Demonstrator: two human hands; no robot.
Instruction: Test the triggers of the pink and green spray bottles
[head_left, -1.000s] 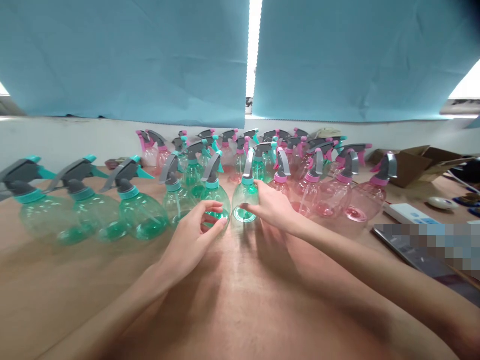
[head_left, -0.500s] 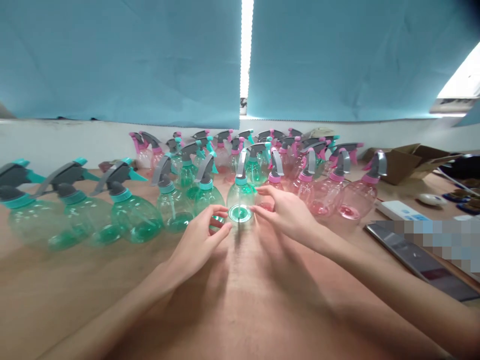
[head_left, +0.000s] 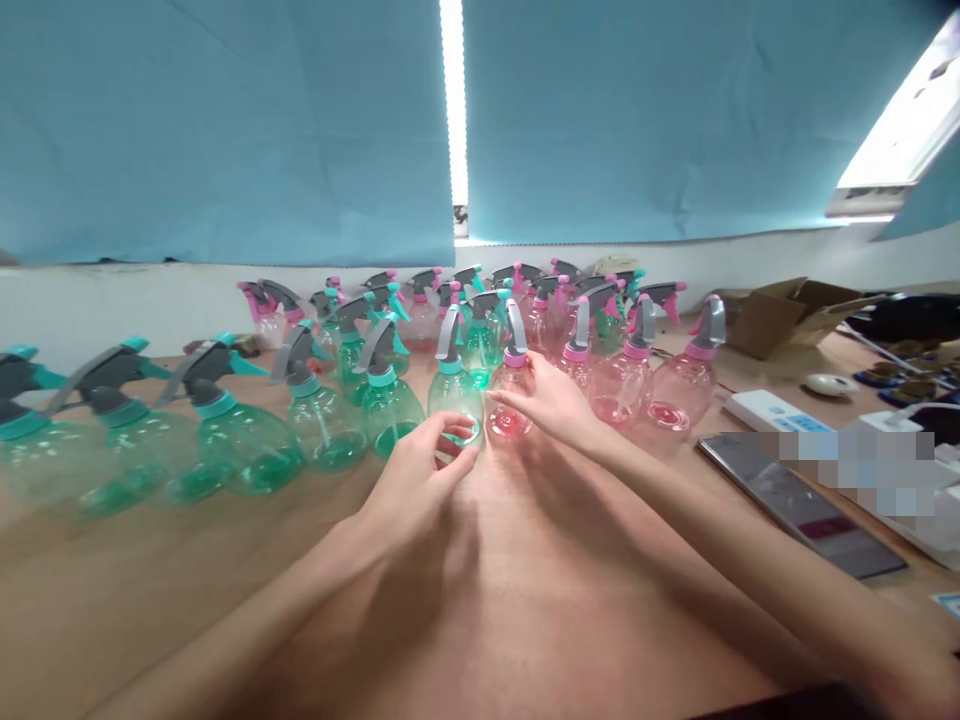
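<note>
Two spray bottles stand side by side in front of me. One is a clear green spray bottle with a grey head and teal collar; the other is a clear pink spray bottle with a pink collar. My right hand is at the pink bottle's right side, thumb across its front and fingers by its neck, partly behind it. Just below the green bottle, my left hand holds nothing, its fingers curved and apart from the thumb, covering part of the bottle's base. Both bottles are upright on the wooden table.
Other green spray bottles form a row to the left, with pink spray bottles on the right. Mixed bottles crowd behind. At right lie a phone, a white power strip, a computer mouse and an open cardboard box.
My right hand has gone from the green spray bottle to the pink one beside it. My left hand stays low near the green bottle. The view has turned slightly to the right.
</note>
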